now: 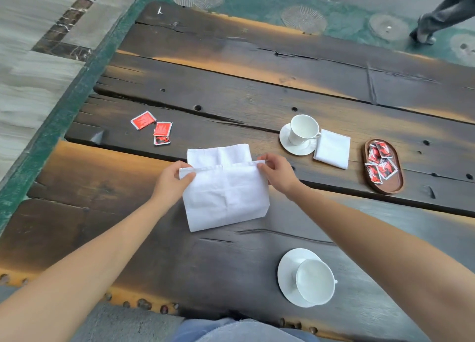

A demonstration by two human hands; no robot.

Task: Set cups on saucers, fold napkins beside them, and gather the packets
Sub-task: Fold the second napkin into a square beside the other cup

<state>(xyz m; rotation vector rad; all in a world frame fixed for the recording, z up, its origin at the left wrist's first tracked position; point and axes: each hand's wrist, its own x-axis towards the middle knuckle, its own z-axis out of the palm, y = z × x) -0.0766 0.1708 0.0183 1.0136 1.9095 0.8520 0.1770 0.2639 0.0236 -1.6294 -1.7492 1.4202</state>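
A white cloth napkin (226, 192) lies partly folded in the middle of the dark wooden table (231, 89). My left hand (172, 181) pinches its upper left corner and my right hand (279, 173) pinches its upper right corner. A white cup (302, 129) stands on a saucer (285, 141) at the right, with a folded napkin (332, 148) beside it. Near me a second cup (314, 281) sits on its saucer (286, 272). Three red packets (154, 128) lie loose at the left. Several more packets (380, 165) lie in an oval wooden tray (393, 184).
The table's near edge (123, 299) has rounded studs, and my denim-clad lap (239, 330) is just below it. Another person's leg and shoe (426, 33) stand on the green patterned floor beyond the far right of the table.
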